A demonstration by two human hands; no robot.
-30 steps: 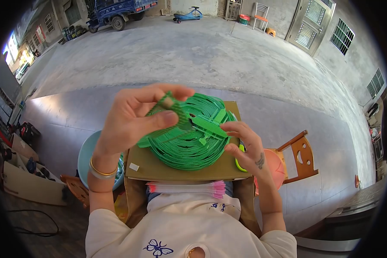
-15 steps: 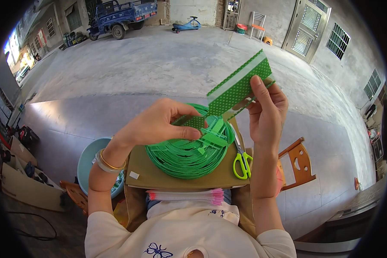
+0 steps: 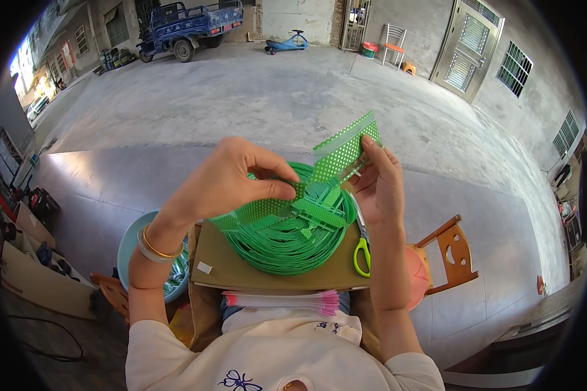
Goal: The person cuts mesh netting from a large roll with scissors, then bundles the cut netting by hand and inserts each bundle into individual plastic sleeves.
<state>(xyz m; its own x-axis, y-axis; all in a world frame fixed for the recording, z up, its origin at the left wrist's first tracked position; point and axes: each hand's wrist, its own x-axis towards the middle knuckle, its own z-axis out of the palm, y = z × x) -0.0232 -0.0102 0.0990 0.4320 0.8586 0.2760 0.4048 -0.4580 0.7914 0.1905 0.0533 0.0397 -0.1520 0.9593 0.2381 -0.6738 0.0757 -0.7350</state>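
Observation:
A green strip with white dots [image 3: 340, 156] stretches between my two hands above a coil of green strips [image 3: 284, 251]. My left hand [image 3: 238, 179] pinches it between thumb and fingers, and a dotted end hangs to the left below that hand. Farther right, my right hand [image 3: 379, 182] grips the raised end, thumb on its face. The coil rests on a brown board [image 3: 209, 260]. Scissors with lime handles [image 3: 362, 257] lie at the coil's right, below my right hand. A small white piece [image 3: 204, 268] is on the board's left part.
A bundle of thin strips with pink ends [image 3: 284, 301] lies across my lap. A blue basin [image 3: 129, 251] stands at the left, a wooden chair [image 3: 460, 254] and a pink round object [image 3: 417, 277] at the right. A blue truck [image 3: 189, 29] is parked far off.
My right hand has moved down and left, lowering the raised end. My left hand has shifted slightly left, and a dotted length now shows below it over the coil.

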